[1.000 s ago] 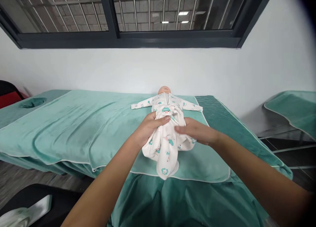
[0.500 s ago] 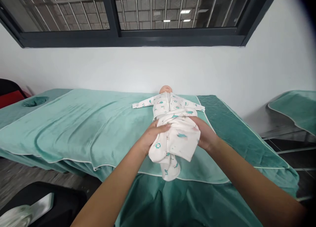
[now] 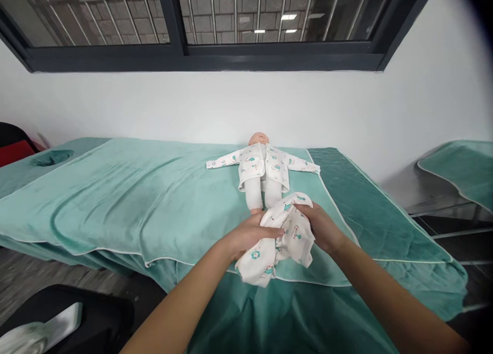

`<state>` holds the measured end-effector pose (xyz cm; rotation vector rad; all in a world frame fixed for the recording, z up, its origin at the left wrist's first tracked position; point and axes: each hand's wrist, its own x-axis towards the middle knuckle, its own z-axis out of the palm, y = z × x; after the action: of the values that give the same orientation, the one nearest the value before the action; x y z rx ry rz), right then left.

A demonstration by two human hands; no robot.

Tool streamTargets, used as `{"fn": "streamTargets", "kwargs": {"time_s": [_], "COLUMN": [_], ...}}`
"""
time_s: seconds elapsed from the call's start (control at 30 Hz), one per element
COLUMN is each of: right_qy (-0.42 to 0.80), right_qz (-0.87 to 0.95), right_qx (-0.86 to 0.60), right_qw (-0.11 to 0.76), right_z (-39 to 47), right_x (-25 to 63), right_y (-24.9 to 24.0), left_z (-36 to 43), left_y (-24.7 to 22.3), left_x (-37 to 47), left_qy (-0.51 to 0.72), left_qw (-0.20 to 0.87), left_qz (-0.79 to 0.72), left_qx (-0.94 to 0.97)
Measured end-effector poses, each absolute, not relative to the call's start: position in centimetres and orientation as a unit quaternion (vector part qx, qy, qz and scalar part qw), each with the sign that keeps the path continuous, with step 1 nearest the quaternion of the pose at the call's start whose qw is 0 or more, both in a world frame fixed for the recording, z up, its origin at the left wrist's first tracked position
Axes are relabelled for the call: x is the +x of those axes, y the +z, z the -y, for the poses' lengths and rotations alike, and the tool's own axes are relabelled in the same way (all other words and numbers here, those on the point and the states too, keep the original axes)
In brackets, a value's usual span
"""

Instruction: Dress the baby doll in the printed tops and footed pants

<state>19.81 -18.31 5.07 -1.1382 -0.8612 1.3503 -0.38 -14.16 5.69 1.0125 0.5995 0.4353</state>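
Observation:
A baby doll point(image 3: 259, 138) lies on its back on the green bed cover, head toward the wall. It wears a white patterned jacket point(image 3: 252, 161) with the sleeves spread out, and its legs point(image 3: 253, 192) are in white. Below its feet, a bunched white garment point(image 3: 262, 256) with green prints is held in the air. My left hand point(image 3: 250, 235) grips its left side, thumb on top. My right hand point(image 3: 318, 224) pinches its upper right edge. Part of the doll's feet is hidden behind my left hand and the cloth.
The green bed point(image 3: 115, 190) runs along a white wall under a barred window. A black chair point(image 3: 103, 313) with a pale object on it stands at the lower left. Another green-covered surface point(image 3: 462, 166) is at the right.
Both hands have moved down toward the near edge with the garment, uncovering the doll's legs and the jacket's hem. The cloth has been turned and gathered differently.

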Motion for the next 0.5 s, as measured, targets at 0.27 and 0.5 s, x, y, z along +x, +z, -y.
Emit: {"fn": "streamTargets", "kwargs": {"time_s": [0.27,0.5], "right_qy": [0.467,0.381], "right_qz": [0.456,0.512], "right_qx": [-0.584,-0.613], "right_qw": [0.482,0.466], "right_z": [19.3,18.6], "right_x": [19.6,19.2], "right_y": [1.4,-0.4], "left_z": [13.7,13.7], "left_y": [6.1,7.4], "left_x": [0.5,1.1], "left_qy": [0.293,0.196], "left_qw": [0.583,0.403], "left_qz": [-0.396,-0.444], "left_qx": [0.646,0.776]}}
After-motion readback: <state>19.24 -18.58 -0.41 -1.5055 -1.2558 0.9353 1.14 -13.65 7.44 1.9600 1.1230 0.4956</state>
